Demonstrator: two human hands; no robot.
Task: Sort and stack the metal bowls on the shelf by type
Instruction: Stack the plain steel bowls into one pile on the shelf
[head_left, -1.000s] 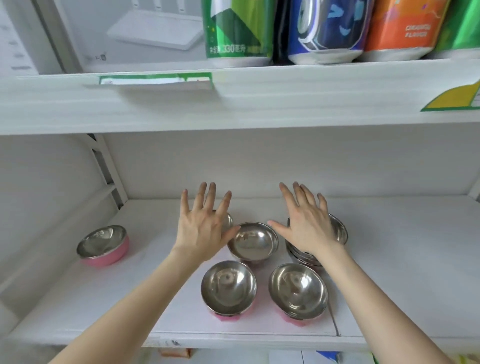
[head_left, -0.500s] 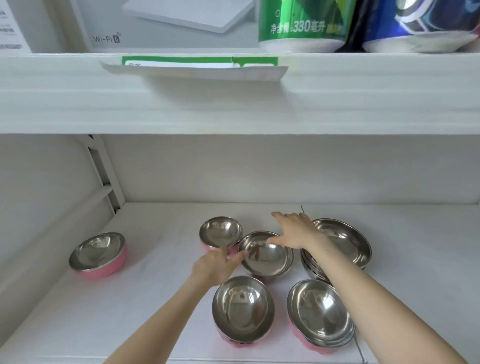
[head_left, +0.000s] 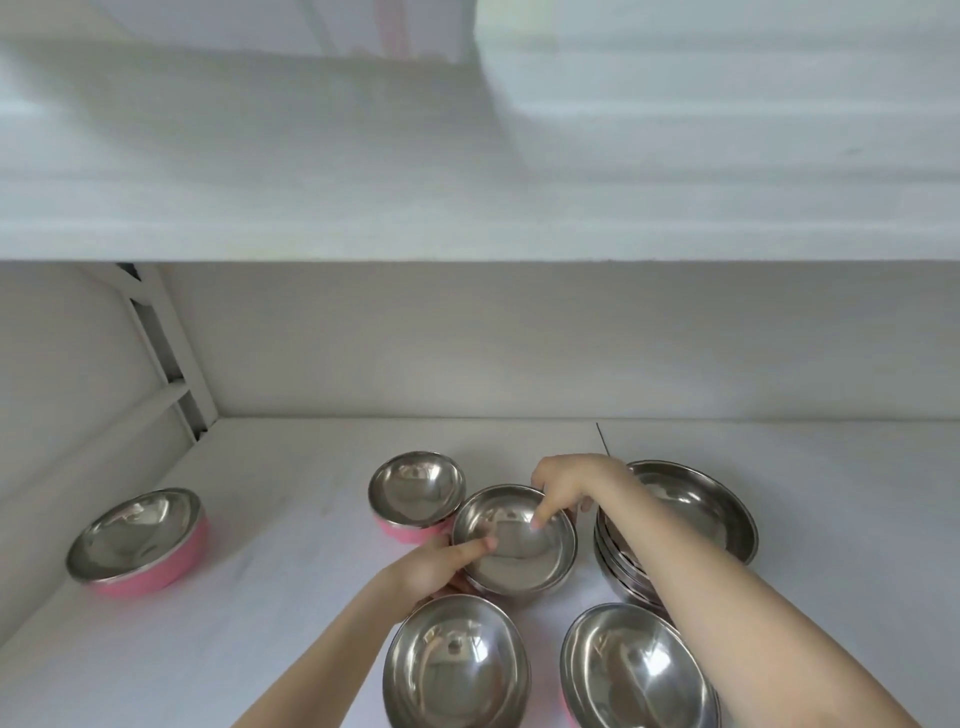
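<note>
- Near the middle of the shelf (head_left: 291, 597), a little towards its front edge, sits the plain steel bowl (head_left: 519, 556) I have hold of. Its mouth faces up; being round, it has no long axis.
- My left hand (head_left: 431, 566) grips its near-left rim, thumb hooked inside and fingers curled round the outside.
- My right hand (head_left: 576, 488) pinches the far-right rim, with fingertips dipping inside the bowl.
- I cannot tell whether the bowl rests on the shelf or is just off it.
- Just behind it to the left, touching or nearly so, a pink-sided bowl (head_left: 415, 488) stands mouth up.
- Just right of it, under my right forearm, is a stack of steel bowls (head_left: 691, 514), nested mouth up.
- At the front edge two more bowls stand side by side: the front-left bowl (head_left: 457, 670) and the front-right bowl (head_left: 639, 675), both with pink showing low down.
- Well apart, near the shelf's left edge, another pink bowl (head_left: 137, 540) stands alone, mouth up.
</note>
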